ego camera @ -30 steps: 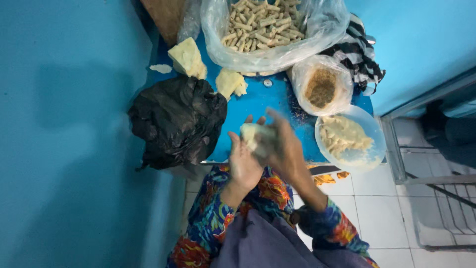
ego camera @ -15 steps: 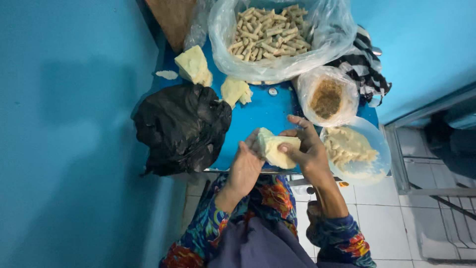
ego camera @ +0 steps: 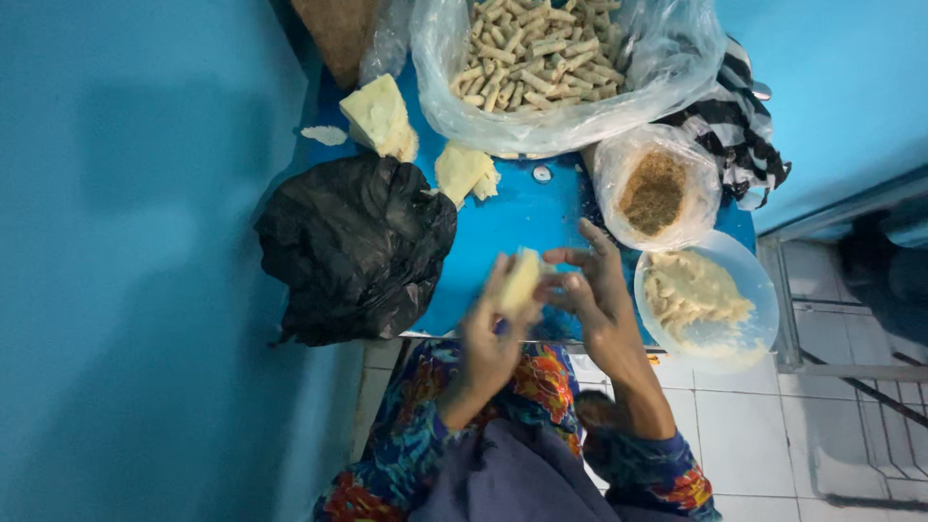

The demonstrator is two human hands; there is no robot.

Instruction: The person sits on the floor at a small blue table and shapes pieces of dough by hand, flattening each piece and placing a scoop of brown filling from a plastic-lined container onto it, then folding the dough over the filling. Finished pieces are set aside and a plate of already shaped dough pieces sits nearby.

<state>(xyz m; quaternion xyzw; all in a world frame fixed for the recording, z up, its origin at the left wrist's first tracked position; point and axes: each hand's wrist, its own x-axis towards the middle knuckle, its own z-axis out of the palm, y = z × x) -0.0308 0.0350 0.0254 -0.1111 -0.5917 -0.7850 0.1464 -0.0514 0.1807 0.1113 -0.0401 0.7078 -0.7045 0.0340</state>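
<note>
Two hands share one pale dough wrapper [ego camera: 520, 280] over the blue tabletop's [ego camera: 512, 217] near edge. Left hand [ego camera: 488, 333] cups it; right hand [ego camera: 590, 290] pinches it, beside the black bag [ego camera: 353, 246].

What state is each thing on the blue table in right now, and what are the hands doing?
Left hand: holding a pale wrapper.
Right hand: fingers pinching the same wrapper.
Big clear bag: open, full of finished rolls.
Small clear bag: open, brown filling inside.
Bowl: partly filled with pale pieces.
Black bag: crumpled, closed over.
Wrapper stacks: lying loose.
</note>
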